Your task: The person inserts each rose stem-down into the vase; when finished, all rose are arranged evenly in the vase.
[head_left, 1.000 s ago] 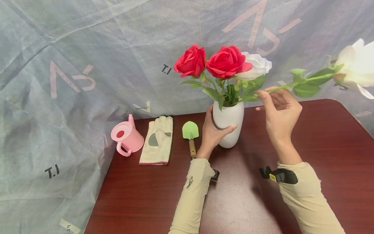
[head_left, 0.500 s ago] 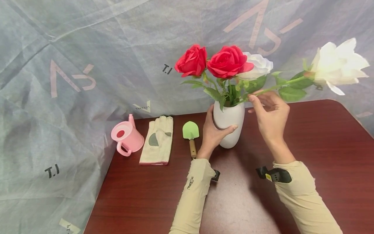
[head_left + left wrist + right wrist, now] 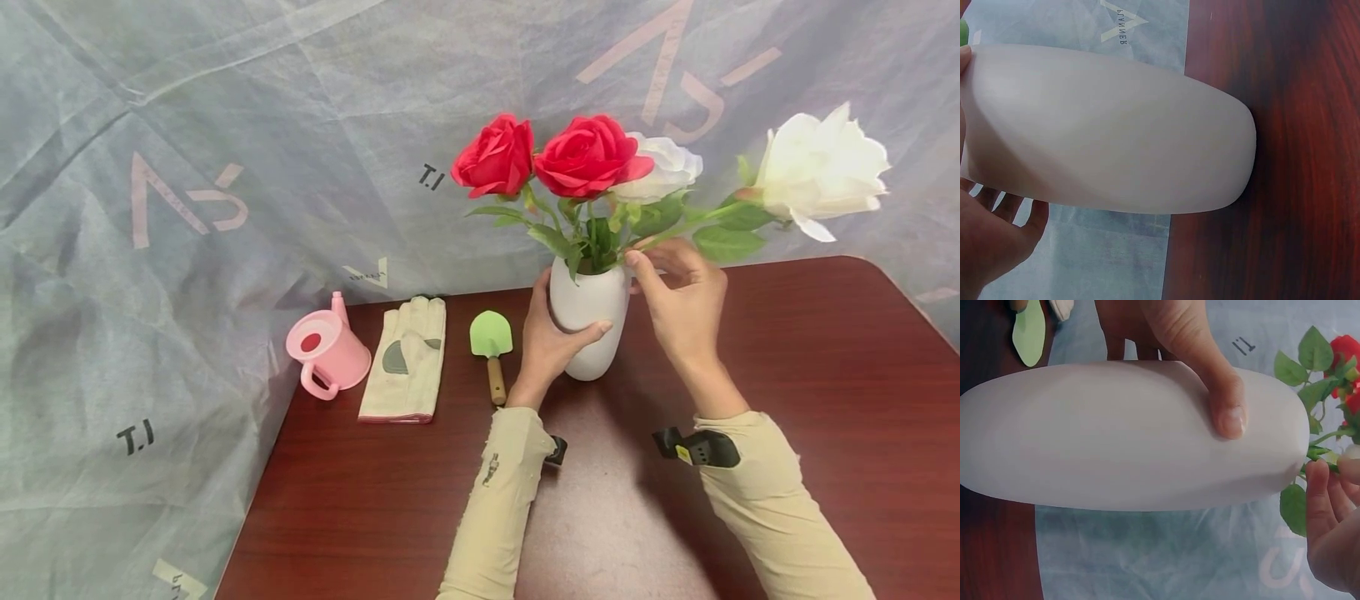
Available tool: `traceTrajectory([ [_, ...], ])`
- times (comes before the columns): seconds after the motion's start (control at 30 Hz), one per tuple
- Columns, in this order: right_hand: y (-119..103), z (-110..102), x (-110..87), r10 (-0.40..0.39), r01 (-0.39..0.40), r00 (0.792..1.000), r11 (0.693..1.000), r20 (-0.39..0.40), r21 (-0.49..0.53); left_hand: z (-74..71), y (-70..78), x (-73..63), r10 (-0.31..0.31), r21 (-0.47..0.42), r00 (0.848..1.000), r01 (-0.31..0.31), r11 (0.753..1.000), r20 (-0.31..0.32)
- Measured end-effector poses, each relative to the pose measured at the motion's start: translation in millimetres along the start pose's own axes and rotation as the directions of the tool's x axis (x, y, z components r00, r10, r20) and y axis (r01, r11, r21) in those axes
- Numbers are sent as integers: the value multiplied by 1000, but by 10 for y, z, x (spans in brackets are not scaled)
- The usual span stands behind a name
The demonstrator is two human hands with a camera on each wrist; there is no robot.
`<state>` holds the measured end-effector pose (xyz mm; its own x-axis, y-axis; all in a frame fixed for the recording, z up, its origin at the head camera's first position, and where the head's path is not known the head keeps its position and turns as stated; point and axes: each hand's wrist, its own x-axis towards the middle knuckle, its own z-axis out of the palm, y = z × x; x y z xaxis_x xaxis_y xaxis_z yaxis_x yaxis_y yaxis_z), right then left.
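Observation:
My left hand (image 3: pixel 551 342) grips a white vase (image 3: pixel 592 317) from its left side, the thumb lying across the front. The vase stands on the table, tall and smooth, as the left wrist view also shows. Two red roses (image 3: pixel 587 157) and a white rose (image 3: pixel 663 171) stand in it. At the vase's right rim, my right hand (image 3: pixel 686 300) pinches the green stem of another white rose (image 3: pixel 821 171), which slants out to the right. In the right wrist view the fingertips (image 3: pixel 1317 478) are right at the mouth. The stem's lower end is hidden by the leaves and hand.
Left of the vase lies a green trowel (image 3: pixel 491 333) with a wooden handle. Beyond it are a pair of pale work gloves (image 3: pixel 401 367) and a pink watering can (image 3: pixel 330 350). A grey sheet (image 3: pixel 225 275) hangs behind the dark red table (image 3: pixel 360 500).
My right hand has moved left and slightly down to the vase's rim, bringing the white rose along with it. My left hand keeps its hold on the vase.

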<state>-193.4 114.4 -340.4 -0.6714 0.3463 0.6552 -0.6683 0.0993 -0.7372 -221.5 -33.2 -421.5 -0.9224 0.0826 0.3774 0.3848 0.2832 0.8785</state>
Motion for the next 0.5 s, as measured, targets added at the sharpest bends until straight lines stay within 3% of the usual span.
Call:
traceTrajectory([
  [0.13,-5,18,-19,16,-15,1000,999,22,-47,-3,7,-8,-1,-3,1000,1,1000,-2],
  [0.33,26,16,-25,-2,8,1000,971,25,-240,1,-9,-6,2,-2,1000,-2,1000,6],
  [0.5,39,22,-36,115,-94,992,940,45,-328,8,-22,-6,2,-3,1000,-2,1000,6],
])
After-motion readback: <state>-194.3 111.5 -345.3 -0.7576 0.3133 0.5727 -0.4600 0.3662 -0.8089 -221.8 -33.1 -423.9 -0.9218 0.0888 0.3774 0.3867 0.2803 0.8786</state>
